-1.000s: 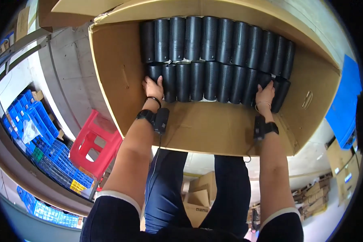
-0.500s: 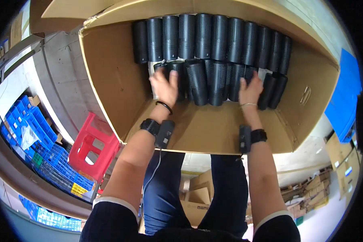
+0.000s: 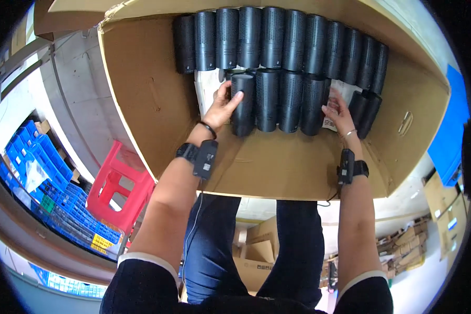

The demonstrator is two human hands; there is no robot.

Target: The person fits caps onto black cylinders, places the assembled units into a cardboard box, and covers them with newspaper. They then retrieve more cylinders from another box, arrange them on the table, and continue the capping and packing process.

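Black perforated cylinders stand in two rows inside a large cardboard box (image 3: 141, 94). My left hand (image 3: 222, 110) is at the left end of the near row. Its thumb lies on the near face of the end cylinder (image 3: 243, 112), and its other fingers curl at that cylinder's left side, partly hidden. At the other end of a group standing side by side, my right hand (image 3: 341, 115) has its fingers apart. Its thumb is close against the right-hand cylinder (image 3: 314, 107); whether it touches, I cannot tell. Two more cylinders (image 3: 364, 112) lean in the box's right corner.
The far row of cylinders (image 3: 261, 39) lines the back of the box. White printed paper (image 3: 206, 86) shows beneath. Outside are a red stool (image 3: 118, 183), blue crates (image 3: 47, 167) at the left, a blue sheet (image 3: 445, 136) and stacked cardboard (image 3: 403, 251) at the right.
The near row's uneven cylinders now stand closer to one line. My left hand has moved slightly right and nearer onto the end cylinder. My right hand has shifted right and nearer.
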